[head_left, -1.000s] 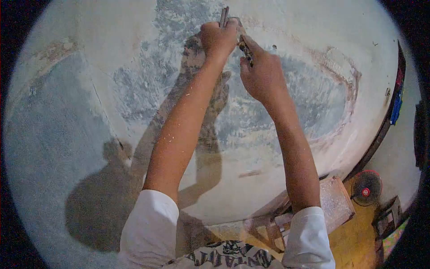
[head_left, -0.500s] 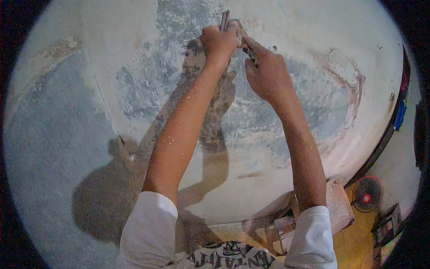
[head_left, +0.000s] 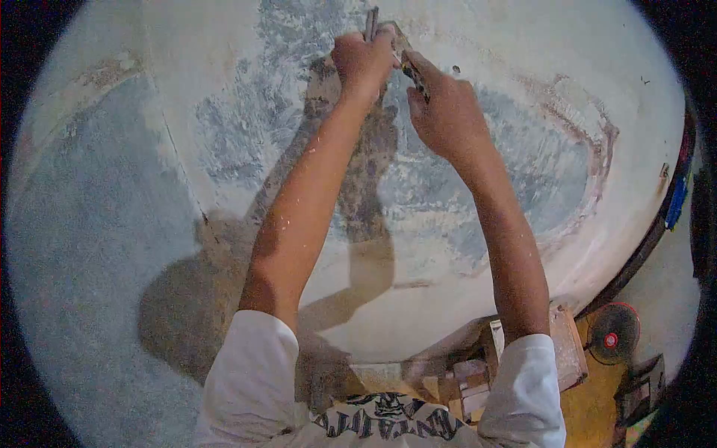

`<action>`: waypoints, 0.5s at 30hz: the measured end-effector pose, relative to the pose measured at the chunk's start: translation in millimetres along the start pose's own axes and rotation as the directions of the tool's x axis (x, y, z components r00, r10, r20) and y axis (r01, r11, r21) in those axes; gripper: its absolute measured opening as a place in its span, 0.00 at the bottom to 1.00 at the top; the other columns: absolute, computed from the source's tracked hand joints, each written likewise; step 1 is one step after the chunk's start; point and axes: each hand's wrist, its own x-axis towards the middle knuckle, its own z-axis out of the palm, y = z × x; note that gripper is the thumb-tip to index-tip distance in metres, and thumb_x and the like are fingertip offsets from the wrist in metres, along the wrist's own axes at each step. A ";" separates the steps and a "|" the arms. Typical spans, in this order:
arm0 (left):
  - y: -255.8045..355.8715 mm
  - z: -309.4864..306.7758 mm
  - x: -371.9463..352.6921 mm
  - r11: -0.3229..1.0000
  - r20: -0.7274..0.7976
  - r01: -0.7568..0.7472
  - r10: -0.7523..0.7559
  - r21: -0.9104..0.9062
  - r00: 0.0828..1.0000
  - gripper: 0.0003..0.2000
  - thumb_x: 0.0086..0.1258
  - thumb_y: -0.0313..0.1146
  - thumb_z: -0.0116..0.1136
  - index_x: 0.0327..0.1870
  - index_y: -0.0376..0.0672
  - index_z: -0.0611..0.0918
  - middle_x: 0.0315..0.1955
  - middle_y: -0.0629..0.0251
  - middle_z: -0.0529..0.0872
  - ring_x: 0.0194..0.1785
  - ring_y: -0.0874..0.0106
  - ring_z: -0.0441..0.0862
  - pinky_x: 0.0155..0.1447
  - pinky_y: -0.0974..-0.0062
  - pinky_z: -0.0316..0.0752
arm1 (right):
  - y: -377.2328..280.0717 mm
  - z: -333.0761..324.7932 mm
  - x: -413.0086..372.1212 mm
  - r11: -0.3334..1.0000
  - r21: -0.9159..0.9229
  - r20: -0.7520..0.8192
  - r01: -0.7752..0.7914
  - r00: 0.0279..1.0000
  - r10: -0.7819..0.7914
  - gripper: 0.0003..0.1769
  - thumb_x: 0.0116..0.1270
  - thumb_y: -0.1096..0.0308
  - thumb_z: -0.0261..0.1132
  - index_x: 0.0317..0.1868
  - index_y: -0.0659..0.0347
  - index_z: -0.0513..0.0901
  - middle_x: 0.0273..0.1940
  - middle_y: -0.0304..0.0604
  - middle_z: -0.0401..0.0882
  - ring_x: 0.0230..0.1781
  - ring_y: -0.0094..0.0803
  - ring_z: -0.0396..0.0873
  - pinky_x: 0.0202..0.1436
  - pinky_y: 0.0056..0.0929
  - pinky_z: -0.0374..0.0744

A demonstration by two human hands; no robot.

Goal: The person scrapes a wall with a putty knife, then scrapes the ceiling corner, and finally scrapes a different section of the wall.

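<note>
Both my arms reach up to a plastered wall [head_left: 418,306] with a rough grey-blue patch [head_left: 523,164]. My left hand [head_left: 361,63], at the top centre, is closed around a narrow flat tool [head_left: 371,24] whose end sticks up above the fingers. Just right of it, my right hand [head_left: 447,110] grips a dark handle-like tool [head_left: 412,75] that slants up toward the left hand. The fingers hide most of both tools, and I cannot tell whether the tools touch each other.
A round fan [head_left: 612,337] with a red centre stands at the lower right beside a wooden box [head_left: 569,351]. A dark curved edge [head_left: 635,261] borders the wall on the right, near a blue object [head_left: 677,203]. Shadows of my head and arms fall on the wall.
Both hands appear slightly higher in the view, with the tools still held. The shadow of my head has shifted right and up.
</note>
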 end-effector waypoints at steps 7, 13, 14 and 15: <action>5.8 5.0 -1.3 0.999 -0.057 0.020 -0.023 -0.043 0.998 0.17 0.58 0.38 0.63 0.18 0.31 0.78 0.13 0.54 0.81 0.18 0.66 0.83 0.31 0.66 0.80 | 14.0 4.2 6.6 0.994 0.024 -0.069 0.104 0.992 -0.103 0.27 0.61 0.72 0.60 0.63 0.55 0.73 0.34 0.64 0.80 0.36 0.60 0.79 0.44 0.52 0.77; 5.6 7.0 4.2 0.999 -0.076 0.031 -0.033 -0.017 0.997 0.18 0.57 0.40 0.64 0.17 0.32 0.78 0.13 0.54 0.81 0.19 0.66 0.83 0.32 0.67 0.80 | 12.6 -4.7 11.8 0.994 0.033 -0.045 0.108 0.993 -0.106 0.27 0.60 0.72 0.60 0.62 0.55 0.73 0.33 0.64 0.80 0.36 0.60 0.79 0.43 0.53 0.76; 6.4 9.6 6.3 0.996 -0.099 0.058 -0.064 -0.064 0.993 0.18 0.57 0.40 0.64 0.17 0.33 0.78 0.13 0.54 0.81 0.19 0.66 0.83 0.32 0.67 0.80 | 11.3 -6.1 13.0 0.993 0.063 -0.048 0.103 0.994 -0.100 0.27 0.60 0.72 0.60 0.62 0.55 0.73 0.33 0.64 0.80 0.36 0.61 0.79 0.43 0.53 0.76; 7.1 9.3 4.9 0.998 -0.099 0.059 -0.062 -0.039 0.993 0.18 0.57 0.40 0.64 0.17 0.33 0.78 0.13 0.54 0.82 0.19 0.66 0.83 0.32 0.67 0.80 | 12.6 -4.1 11.5 0.993 0.051 -0.059 0.108 0.993 -0.105 0.26 0.60 0.72 0.60 0.62 0.55 0.73 0.33 0.64 0.80 0.36 0.61 0.79 0.44 0.53 0.76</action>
